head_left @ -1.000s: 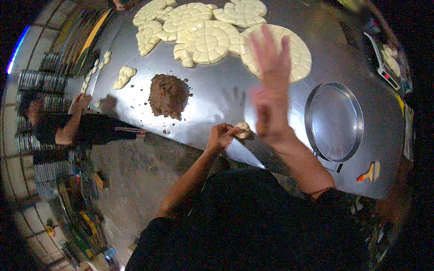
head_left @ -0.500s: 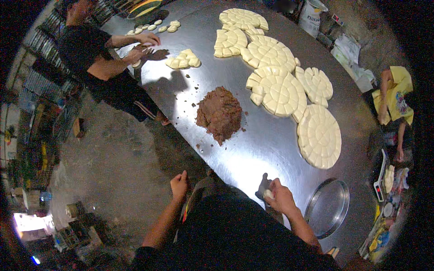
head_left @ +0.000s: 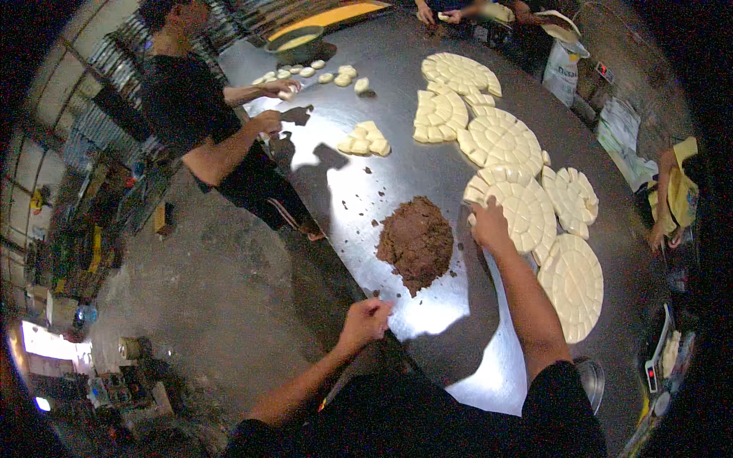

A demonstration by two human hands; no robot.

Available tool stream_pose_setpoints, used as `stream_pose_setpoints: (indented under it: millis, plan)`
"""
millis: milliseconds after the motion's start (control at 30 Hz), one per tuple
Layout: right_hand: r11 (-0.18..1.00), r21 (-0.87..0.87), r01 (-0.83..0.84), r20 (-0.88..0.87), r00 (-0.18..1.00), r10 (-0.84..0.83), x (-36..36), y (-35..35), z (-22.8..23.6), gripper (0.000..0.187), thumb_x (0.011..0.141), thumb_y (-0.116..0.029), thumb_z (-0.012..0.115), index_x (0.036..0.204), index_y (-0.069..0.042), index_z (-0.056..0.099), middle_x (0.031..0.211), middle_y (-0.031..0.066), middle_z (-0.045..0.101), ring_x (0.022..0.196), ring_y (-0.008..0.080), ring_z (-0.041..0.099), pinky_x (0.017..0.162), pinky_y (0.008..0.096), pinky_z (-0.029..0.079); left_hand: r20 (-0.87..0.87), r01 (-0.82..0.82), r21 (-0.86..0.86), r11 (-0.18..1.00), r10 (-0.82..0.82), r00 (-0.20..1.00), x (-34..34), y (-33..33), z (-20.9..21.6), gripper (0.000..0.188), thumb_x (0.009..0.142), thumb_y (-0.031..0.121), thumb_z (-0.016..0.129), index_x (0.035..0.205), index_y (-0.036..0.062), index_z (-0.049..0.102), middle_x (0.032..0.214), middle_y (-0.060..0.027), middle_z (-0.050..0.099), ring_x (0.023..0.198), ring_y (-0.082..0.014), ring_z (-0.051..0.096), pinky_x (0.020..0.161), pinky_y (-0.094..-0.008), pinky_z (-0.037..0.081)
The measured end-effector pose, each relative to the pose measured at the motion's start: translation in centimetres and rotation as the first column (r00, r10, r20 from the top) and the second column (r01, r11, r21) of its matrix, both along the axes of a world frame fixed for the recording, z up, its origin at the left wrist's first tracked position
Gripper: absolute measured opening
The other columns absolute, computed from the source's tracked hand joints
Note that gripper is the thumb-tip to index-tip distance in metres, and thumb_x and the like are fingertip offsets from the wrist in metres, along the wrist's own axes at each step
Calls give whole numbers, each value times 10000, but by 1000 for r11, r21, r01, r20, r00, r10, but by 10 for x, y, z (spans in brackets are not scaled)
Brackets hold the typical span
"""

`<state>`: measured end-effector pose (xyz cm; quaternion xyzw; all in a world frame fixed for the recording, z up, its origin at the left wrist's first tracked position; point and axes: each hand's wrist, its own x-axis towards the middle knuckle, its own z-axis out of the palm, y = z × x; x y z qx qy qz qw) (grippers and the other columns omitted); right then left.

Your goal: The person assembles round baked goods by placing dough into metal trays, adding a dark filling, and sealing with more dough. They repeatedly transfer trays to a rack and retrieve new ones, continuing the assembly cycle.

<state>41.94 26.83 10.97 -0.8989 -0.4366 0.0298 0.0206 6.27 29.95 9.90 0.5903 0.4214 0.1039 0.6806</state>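
Observation:
My right hand [head_left: 490, 225] reaches forward to the left edge of a pale dough round [head_left: 519, 206] scored into many pieces. Its fingers are bent around a dough piece at that edge, which they mostly cover. My left hand [head_left: 366, 320] hovers by the table's near edge with its fingers curled closed; whatever may be inside is hidden. Between and beyond my hands sits a crumbly brown mound of filling [head_left: 416, 243], with crumbs scattered around it. Another cut dough round [head_left: 571, 288] lies right of my right forearm.
More cut dough [head_left: 500, 141] spreads toward the far side of the metal table [head_left: 382, 183]. A small dough cluster [head_left: 364, 140] lies left of it. Across the left edge a co-worker [head_left: 195, 107] handles dough near several small balls [head_left: 343, 75]. A round metal pan [head_left: 592, 385] is partly covered by my sleeve.
My right hand has swung forward from the near edge to the cut dough. The left hand has moved right, over the table edge. The view has shifted; the pan is now mostly hidden.

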Motion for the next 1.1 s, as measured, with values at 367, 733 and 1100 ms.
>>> stream_pose_setpoints:
  millis: [367,733,1100]
  plan:
    - [532,609,589,-779,572,258,-140,-174,25,269,732,-73,749,942,-67,583,834,48,608,775,146,580,697,299,478,380,199,-244,949,-96,920,126,-80,64,304,984,231,594,1177,-2,616,859,-18,660,706,-122,614,601,-274,522]
    - [748,577,329,70,892,-446,-158,-407,104,801,668,-276,839,1378,-130,498,1352,217,468,1225,435,459,1026,504,406,-59,225,688,690,-256,965,90,-101,-33,291,883,156,629,1140,21,613,979,-173,688,907,-323,666,818,-395,516]
    - [614,419,669,133,623,-770,-226,-609,-65,553,799,-453,698,1176,-62,597,1244,165,527,1265,406,410,1026,560,315,-158,241,894,378,-237,958,47,-100,-51,207,881,107,604,1062,13,643,976,-222,596,920,-418,584,826,-497,465]
